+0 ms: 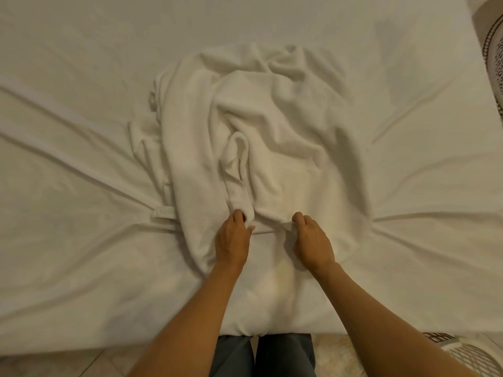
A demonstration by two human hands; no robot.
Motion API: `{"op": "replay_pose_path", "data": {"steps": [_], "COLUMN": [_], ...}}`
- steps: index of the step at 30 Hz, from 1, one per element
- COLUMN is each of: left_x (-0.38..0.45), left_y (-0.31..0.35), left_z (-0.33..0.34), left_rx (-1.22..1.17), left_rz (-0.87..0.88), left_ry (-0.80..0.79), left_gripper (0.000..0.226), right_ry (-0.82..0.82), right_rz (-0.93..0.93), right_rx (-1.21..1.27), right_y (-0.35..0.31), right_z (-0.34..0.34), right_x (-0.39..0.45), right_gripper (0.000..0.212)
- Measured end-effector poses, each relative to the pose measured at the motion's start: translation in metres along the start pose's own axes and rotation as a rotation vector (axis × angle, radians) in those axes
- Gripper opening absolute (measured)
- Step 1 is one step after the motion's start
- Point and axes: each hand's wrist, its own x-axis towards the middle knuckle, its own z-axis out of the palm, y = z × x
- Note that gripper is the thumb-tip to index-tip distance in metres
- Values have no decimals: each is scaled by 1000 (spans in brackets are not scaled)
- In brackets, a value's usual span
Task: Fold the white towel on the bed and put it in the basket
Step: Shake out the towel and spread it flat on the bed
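Note:
A white towel lies crumpled in the middle of the bed, bunched into deep folds. My left hand grips a rolled fold at the towel's near edge, fingers curled into the cloth. My right hand pinches the same near hem a little to the right. The two hands are about a hand's width apart. A white lattice basket shows partly on the floor at the bottom right, behind my right forearm.
The white bed sheet is creased in lines that radiate from the towel. A patterned round object stands past the bed's right edge at the top. My legs stand against the bed's near edge on a tiled floor.

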Motion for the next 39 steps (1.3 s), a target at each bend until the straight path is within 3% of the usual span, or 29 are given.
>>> {"op": "replay_pose_path", "data": {"steps": [2,6,11,14,18,26,32,36,39], "left_x": [0,-1,-3,0,7,26,35,43,46], "left_y": [0,-3,-13,-12,-1,-15,-15,-4,9], "left_z": [-5,-21,-56,-83,-125,-231,-279,-302,-315], "left_rx": [13,53,80,107,132,183,60,79,140], "left_rz": [-86,-164,-201,-187,-132,-70,2,-20,-31], "left_ry": [17,55,86,112,155,287,95,-75,-170], "left_gripper": [39,45,42,28,19,23,17,24,28], "right_ry": [-1,-2,78,143,258,277,234,52,-45], "right_rz": [-15,-18,66,102,148,329,260,271,268], "right_rx": [-27,-158,-209,-207,-205,-69,217,356,307], "right_y": [0,0,-6,-13,-20,-8,-6,-11,-19], "right_z": [0,-6,-47,-81,-124,-235,-277,-306,-319], "right_x": [1,1,-1,1,6,-4,-10,-6,0], "right_gripper": [20,32,22,28,12,21,22,26,25]}}
